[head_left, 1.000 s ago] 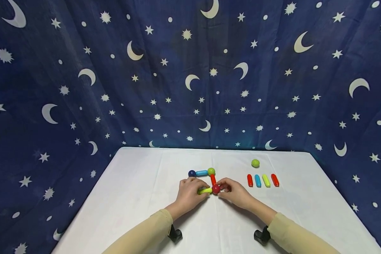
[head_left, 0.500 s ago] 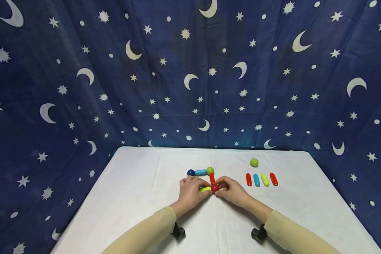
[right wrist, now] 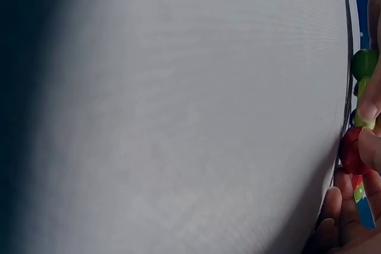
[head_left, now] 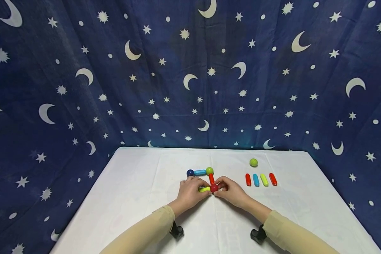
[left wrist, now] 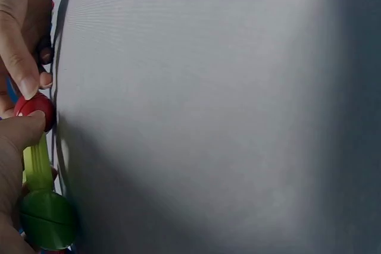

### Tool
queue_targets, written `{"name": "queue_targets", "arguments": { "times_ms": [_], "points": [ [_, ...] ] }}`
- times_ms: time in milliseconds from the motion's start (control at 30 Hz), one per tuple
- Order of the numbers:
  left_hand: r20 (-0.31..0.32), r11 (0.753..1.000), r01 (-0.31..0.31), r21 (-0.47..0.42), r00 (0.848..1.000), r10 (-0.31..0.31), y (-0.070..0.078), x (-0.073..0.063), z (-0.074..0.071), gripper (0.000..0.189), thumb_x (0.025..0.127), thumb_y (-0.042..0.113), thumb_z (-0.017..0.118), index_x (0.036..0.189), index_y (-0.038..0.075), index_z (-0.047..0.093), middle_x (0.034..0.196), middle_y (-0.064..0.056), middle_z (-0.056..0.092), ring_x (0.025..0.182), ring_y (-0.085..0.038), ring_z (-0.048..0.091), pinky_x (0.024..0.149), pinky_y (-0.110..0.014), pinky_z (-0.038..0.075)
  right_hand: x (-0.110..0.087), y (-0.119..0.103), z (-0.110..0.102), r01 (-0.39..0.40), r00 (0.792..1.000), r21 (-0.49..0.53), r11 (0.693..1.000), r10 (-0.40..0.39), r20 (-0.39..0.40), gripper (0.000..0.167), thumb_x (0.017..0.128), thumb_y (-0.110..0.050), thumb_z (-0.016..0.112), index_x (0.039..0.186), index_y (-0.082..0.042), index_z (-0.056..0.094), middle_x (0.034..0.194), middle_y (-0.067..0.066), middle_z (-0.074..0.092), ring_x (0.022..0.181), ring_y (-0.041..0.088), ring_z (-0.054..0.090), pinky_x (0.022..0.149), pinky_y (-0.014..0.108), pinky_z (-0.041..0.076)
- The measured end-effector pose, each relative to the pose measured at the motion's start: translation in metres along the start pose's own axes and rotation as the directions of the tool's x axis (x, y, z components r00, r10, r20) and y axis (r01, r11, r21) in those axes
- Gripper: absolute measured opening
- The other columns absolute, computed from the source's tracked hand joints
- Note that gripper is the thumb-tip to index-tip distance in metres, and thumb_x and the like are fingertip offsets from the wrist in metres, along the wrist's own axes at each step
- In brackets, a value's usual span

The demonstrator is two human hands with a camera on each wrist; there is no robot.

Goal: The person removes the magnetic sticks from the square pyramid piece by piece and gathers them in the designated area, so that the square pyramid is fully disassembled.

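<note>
My left hand [head_left: 190, 192] grips a yellow-green rod [left wrist: 37, 165] along its length, the thumb reaching the red ball [head_left: 214, 188] at one end. At its other end is a dark green ball [left wrist: 49, 221], covered by the left hand in the head view. My right hand [head_left: 233, 193] pinches the red ball between thumb and fingers. From that ball a red rod [head_left: 211, 179] runs back to a light green ball [head_left: 209, 171]. A light blue rod [head_left: 200, 172] joins this to a navy ball [head_left: 190, 173], whose near side is partly covered by the left hand.
To the right lie several loose rods in a row: a red rod [head_left: 248, 180], a blue rod [head_left: 256, 180], a yellow rod [head_left: 264, 180] and another red rod [head_left: 273, 179]. Behind them sits a loose green ball [head_left: 253, 162]. A star-patterned cloth [head_left: 190, 106] hangs beyond the white table [head_left: 139, 169].
The left hand has shifted slightly right along with the yellow-green rod. The right fingers sit a little closer over the red ball. The loose pieces stay put; the head view drifts slightly.
</note>
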State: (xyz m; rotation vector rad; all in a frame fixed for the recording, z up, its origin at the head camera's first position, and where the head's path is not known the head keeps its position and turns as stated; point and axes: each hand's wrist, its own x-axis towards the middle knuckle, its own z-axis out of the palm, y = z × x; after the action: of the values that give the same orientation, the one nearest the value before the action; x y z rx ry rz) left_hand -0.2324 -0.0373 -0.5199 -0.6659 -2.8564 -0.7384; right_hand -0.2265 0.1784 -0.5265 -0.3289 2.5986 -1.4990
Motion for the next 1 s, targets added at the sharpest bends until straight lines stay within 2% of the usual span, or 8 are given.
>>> {"name": "queue_targets", "arguments": {
  "times_ms": [133, 267, 467, 533, 633, 733, 867, 1000],
  "points": [
    [-0.025, 0.997, -0.038, 0.066, 0.999, 0.04, -0.001, -0.004, -0.004, 0.025, 0.088, 0.043, 0.081, 0.109, 0.03, 0.079, 0.112, 0.013, 0.071, 0.108, -0.015, 0.054, 0.09, -0.045, 0.036, 0.0, -0.001, 0.001, -0.007, 1.0, -0.007, 1.0, 0.007, 0.009, 0.03, 0.088, -0.015, 0.082, 0.113, -0.015, 0.065, 0.096, -0.001, 0.067, 0.083, 0.019, 0.052, 0.07, 0.029, 0.043],
    [-0.058, 0.993, -0.083, 0.082, 0.994, 0.088, -0.001, -0.008, -0.01, 0.027, 0.089, 0.035, 0.081, 0.114, 0.027, 0.078, 0.112, 0.011, 0.067, 0.1, -0.013, 0.055, 0.084, -0.032, 0.044, 0.001, -0.003, 0.002, -0.011, 1.0, -0.021, 1.0, 0.011, 0.004, 0.03, 0.089, -0.015, 0.082, 0.113, -0.016, 0.066, 0.097, -0.002, 0.067, 0.083, 0.019, 0.053, 0.071, 0.03, 0.044],
    [0.04, 0.989, 0.023, -0.143, 0.999, -0.017, 0.008, -0.014, -0.021, 0.032, 0.093, 0.019, 0.076, 0.124, 0.02, 0.073, 0.118, 0.004, 0.068, 0.086, -0.008, 0.064, 0.071, -0.029, 0.052, 0.002, -0.003, 0.0, -0.017, 1.0, -0.037, 0.999, 0.017, -0.003, 0.029, 0.089, -0.015, 0.082, 0.113, -0.017, 0.066, 0.096, -0.003, 0.068, 0.083, 0.019, 0.053, 0.071, 0.032, 0.044],
    [0.103, 0.963, 0.091, -0.253, 0.992, -0.066, 0.01, -0.016, -0.021, 0.035, 0.093, 0.015, 0.073, 0.128, 0.015, 0.07, 0.118, 0.0, 0.069, 0.071, -0.008, 0.065, 0.064, -0.029, 0.053, 0.003, -0.002, 0.0, -0.016, 1.0, -0.043, 0.999, 0.016, -0.009, 0.029, 0.089, -0.016, 0.082, 0.113, -0.018, 0.066, 0.096, -0.003, 0.068, 0.083, 0.019, 0.054, 0.072, 0.032, 0.045],
    [0.174, 0.894, 0.176, -0.412, 0.978, -0.112, 0.011, -0.016, -0.014, 0.037, 0.096, 0.011, 0.071, 0.132, 0.008, 0.065, 0.109, -0.004, 0.069, 0.053, -0.01, 0.064, 0.052, -0.029, 0.054, 0.003, -0.001, 0.001, -0.018, 1.0, -0.047, 0.999, 0.017, -0.022, 0.029, 0.088, -0.016, 0.082, 0.112, -0.019, 0.067, 0.096, -0.004, 0.068, 0.082, 0.019, 0.054, 0.072, 0.032, 0.044],
    [0.179, 0.825, 0.21, -0.524, 0.975, -0.134, 0.009, -0.014, -0.004, 0.032, 0.097, 0.008, 0.07, 0.128, 0.004, 0.063, 0.096, -0.002, 0.066, 0.046, -0.012, 0.063, 0.043, -0.03, 0.052, 0.004, -0.001, 0.001, -0.012, 1.0, -0.044, 0.999, 0.011, -0.027, 0.029, 0.088, -0.016, 0.083, 0.111, -0.019, 0.067, 0.095, -0.004, 0.068, 0.081, 0.019, 0.053, 0.071, 0.032, 0.043],
    [0.139, 0.791, 0.207, -0.576, 0.978, -0.155, 0.01, -0.011, 0.004, 0.02, 0.097, 0.006, 0.069, 0.117, 0.005, 0.064, 0.091, -0.001, 0.062, 0.046, -0.012, 0.062, 0.043, -0.031, 0.053, 0.004, -0.003, 0.002, -0.001, 1.0, -0.038, 0.999, 0.001, -0.011, 0.029, 0.088, -0.015, 0.083, 0.111, -0.018, 0.066, 0.095, -0.003, 0.067, 0.081, 0.019, 0.053, 0.07, 0.031, 0.044],
    [0.124, 0.784, 0.206, -0.585, 0.979, -0.164, 0.01, -0.009, 0.009, 0.016, 0.098, 0.004, 0.068, 0.113, 0.005, 0.064, 0.09, -0.002, 0.06, 0.046, -0.011, 0.062, 0.043, -0.031, 0.053, 0.003, -0.007, 0.004, 0.009, 1.0, -0.046, 0.999, -0.009, 0.0, 0.031, 0.088, -0.014, 0.083, 0.113, -0.018, 0.066, 0.095, -0.003, 0.067, 0.081, 0.019, 0.053, 0.069, 0.03, 0.045]
  ]
}}
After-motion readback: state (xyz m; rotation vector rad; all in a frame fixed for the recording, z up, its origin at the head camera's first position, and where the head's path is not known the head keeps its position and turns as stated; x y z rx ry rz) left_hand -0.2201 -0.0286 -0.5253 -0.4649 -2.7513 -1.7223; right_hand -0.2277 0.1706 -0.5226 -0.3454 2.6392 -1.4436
